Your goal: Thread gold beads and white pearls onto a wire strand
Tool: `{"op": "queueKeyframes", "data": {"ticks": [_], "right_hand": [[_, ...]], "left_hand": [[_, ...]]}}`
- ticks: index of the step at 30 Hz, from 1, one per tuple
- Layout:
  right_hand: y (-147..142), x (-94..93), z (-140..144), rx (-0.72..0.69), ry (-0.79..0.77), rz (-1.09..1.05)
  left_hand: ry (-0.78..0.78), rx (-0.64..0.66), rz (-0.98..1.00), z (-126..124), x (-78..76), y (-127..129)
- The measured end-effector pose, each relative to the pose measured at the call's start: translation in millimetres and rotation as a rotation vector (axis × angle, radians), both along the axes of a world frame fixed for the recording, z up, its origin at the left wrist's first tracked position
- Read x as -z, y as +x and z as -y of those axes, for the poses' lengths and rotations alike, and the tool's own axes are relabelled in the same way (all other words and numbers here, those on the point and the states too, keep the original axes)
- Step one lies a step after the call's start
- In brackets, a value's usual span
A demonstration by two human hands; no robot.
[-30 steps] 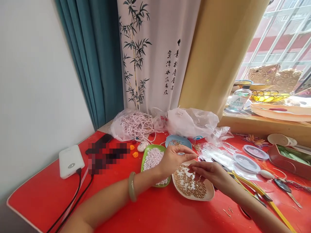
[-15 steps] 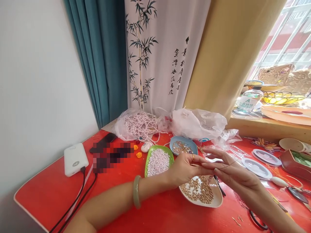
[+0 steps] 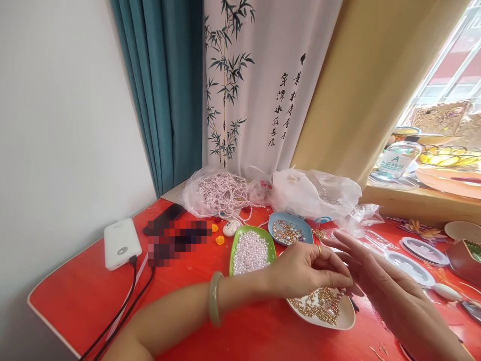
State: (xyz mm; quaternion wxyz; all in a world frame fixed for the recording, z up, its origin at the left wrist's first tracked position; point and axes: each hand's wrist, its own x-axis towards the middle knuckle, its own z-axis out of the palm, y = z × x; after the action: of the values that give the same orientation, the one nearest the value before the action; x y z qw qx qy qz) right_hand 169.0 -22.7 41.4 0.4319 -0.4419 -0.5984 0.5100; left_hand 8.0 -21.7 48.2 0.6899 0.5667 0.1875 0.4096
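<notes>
My left hand [image 3: 310, 271], a ring on one finger and a pale bangle [image 3: 215, 299] on the wrist, is closed in a pinch above the white dish [image 3: 347, 318] of gold beads [image 3: 319, 308]. A short pinkish string of beads [image 3: 338, 300] hangs beneath its fingertips. Facing it from the right is my right hand [image 3: 387, 286], its fingers stretched out and somewhat blurred. Its lower fingertips come close to the left fingertips; contact there is hard to make out. Just left of the dish is a green tray [image 3: 233, 250] of white pearl beads [image 3: 252, 253].
Behind lie a blue plate [image 3: 308, 231] of mixed beads, pearl strands [image 3: 221, 193] and plastic bags [image 3: 315, 193]. A white power bank [image 3: 122, 244] with cables and a dark phone [image 3: 164, 218] sit left. Clear lidded cases [image 3: 409, 268] are at right.
The view has turned slightly left. Both hands have shifted right; the left now reaches further toward the right hand's palm. The bead string shows more clearly below the fingers.
</notes>
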Motion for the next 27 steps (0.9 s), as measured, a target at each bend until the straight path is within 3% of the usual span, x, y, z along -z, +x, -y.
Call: {"op": "queueKeyframes", "data": {"ticks": [3, 6, 10, 16, 27], "right_hand": [[-6, 14.9, -9, -0.086, -0.121, -0.099], [-11, 26.5, -13, -0.254, -0.377, -0.251], [-13, 26.1, -8, -0.300, -0.519, -0.353], [-12, 19.6, -3, -0.297, -0.569, -0.345], [-12, 20.7, 0, -0.261, -0.541, -0.364]], "left_hand": [[-0.017, -0.092, 0.074, -6, -1.6, -3], [-0.009, -0.231, 0.135, -17, -3.7, -11], [-0.017, -0.447, 0.154, -38, -1.3, -25], [-0.052, -0.556, 0.173, -55, 6.7, -34], [-0.072, -0.553, 0.196, -54, 7.7, -32]]}}
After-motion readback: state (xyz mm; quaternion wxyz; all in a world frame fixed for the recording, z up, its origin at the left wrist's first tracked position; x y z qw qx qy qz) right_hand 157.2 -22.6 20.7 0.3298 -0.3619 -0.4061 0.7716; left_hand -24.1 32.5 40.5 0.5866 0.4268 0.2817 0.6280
